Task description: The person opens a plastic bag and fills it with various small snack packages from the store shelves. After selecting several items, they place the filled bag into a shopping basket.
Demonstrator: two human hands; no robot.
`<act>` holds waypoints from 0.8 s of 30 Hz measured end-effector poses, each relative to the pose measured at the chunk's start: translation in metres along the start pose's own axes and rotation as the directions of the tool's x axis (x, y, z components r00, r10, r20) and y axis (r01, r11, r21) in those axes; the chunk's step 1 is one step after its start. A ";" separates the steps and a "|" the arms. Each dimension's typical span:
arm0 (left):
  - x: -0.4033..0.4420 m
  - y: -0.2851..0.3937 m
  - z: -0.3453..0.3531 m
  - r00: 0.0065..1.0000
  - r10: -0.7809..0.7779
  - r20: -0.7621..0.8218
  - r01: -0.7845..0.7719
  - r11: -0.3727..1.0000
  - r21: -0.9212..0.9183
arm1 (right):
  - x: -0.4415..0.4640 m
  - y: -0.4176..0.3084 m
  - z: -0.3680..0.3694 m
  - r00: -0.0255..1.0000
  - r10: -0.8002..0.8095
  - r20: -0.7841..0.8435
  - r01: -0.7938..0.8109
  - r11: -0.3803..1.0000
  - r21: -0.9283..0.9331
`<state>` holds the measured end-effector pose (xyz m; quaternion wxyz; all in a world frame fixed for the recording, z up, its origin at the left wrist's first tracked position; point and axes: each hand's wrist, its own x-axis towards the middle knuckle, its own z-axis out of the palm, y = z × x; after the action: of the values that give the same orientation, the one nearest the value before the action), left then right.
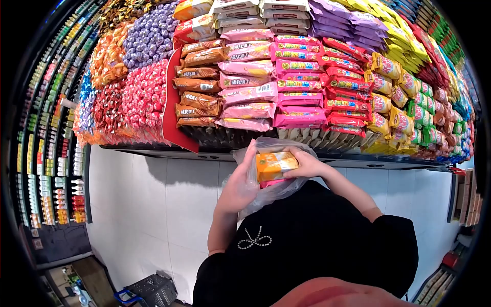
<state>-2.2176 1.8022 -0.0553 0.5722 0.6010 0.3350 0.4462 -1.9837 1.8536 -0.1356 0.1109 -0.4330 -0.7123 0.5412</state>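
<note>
In front of my black shirt hangs a clear plastic bag (255, 204), its mouth spread. My left hand (240, 184) grips the bag's left side, with the fingers pointing up along its edge. My right hand (306, 162) pinches the right end of an orange-yellow snack packet (276, 165) at the bag's mouth. Under that packet a pink wrapper (271, 182) shows inside the bag; the rest of the contents is hidden.
Just beyond my hands stands a display of stacked pink wafer packets (248, 92), brown packets (199, 102) and red packets (348, 87). Wrapped candies (143, 92) are heaped at left behind a red divider (174, 112). A grey basket (153, 290) sits on the floor. Bottle shelves (51, 153) line the left.
</note>
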 end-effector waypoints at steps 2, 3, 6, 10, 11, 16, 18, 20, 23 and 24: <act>-0.001 -0.001 0.000 1.000 0.016 0.002 -0.016 1.000 -0.010 | 0.002 0.006 0.005 0.999 -0.003 -0.034 0.002 0.999 -0.032; -0.001 0.000 -0.001 0.999 0.037 0.006 -0.037 0.999 -0.016 | 0.002 0.008 0.006 0.997 -0.067 -0.046 0.062 0.992 -0.108; -0.002 -0.003 -0.003 0.997 0.074 -0.001 -0.074 0.997 -0.019 | -0.005 0.000 0.004 0.992 -0.127 -0.027 0.117 0.963 -0.245; -0.001 -0.001 0.000 0.997 0.078 -0.021 -0.079 0.995 -0.065 | -0.011 -0.009 -0.002 0.977 -0.213 -0.024 0.180 0.877 -0.446; 0.000 0.000 0.000 0.997 0.074 -0.015 -0.074 0.996 -0.041 | -0.013 -0.012 -0.002 0.977 -0.213 -0.030 0.178 0.876 -0.448; 0.001 -0.004 -0.002 0.993 0.100 -0.056 -0.101 0.995 -0.023 | -0.018 -0.031 -0.003 0.984 -0.030 -0.173 -0.091 0.755 -0.649; 0.001 -0.009 -0.007 0.990 0.085 -0.115 -0.085 0.996 0.009 | -0.023 -0.036 -0.011 0.984 -0.073 -0.161 -0.049 0.761 -0.647; 0.002 -0.003 -0.008 0.988 0.073 -0.137 -0.075 0.997 -0.005 | -0.030 -0.036 -0.019 0.980 -0.175 -0.089 0.080 0.768 -0.635; 0.001 0.001 -0.012 0.982 0.072 -0.177 -0.071 0.997 0.012 | -0.038 -0.025 -0.028 0.980 -0.196 0.029 0.166 0.737 -0.655; 0.002 0.002 -0.014 0.982 0.077 -0.173 -0.076 0.997 0.014 | -0.040 -0.017 -0.028 0.973 -0.232 0.019 0.185 0.723 -0.666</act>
<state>-2.2304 1.8093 -0.0542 0.5211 0.5742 0.3617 0.5176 -1.9506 1.8423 -0.0979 0.0334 -0.3787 -0.8978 0.2223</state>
